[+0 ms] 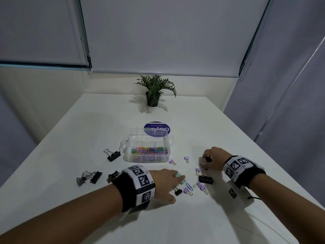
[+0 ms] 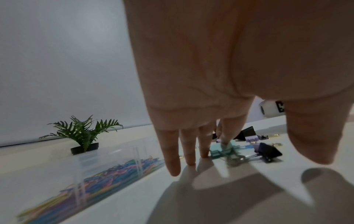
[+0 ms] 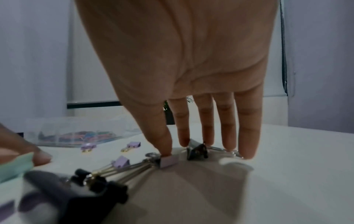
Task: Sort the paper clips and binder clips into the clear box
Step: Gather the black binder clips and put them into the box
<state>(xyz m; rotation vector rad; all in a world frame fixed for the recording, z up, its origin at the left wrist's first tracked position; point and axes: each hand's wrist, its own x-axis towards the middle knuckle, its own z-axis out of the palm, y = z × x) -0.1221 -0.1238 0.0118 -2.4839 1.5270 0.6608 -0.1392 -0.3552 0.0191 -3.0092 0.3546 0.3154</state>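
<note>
While both hands reach down to the white table (image 1: 105,217), the clear box (image 1: 147,152) sits at center, far side of them, coloured paper clips (image 1: 149,150) filling its near compartment. Left hand (image 1: 163,182) has fingers spread straight, tips on a mint binder clip (image 2: 224,149), no pinch. Right hand (image 1: 213,158) fingers extended, tips touching a small black clip (image 3: 197,151) and a lilac one (image 3: 169,161); probably not gripping, view blurred. More black clips (image 1: 113,155) lie left, purple clips (image 1: 200,185) between hands.
</note>
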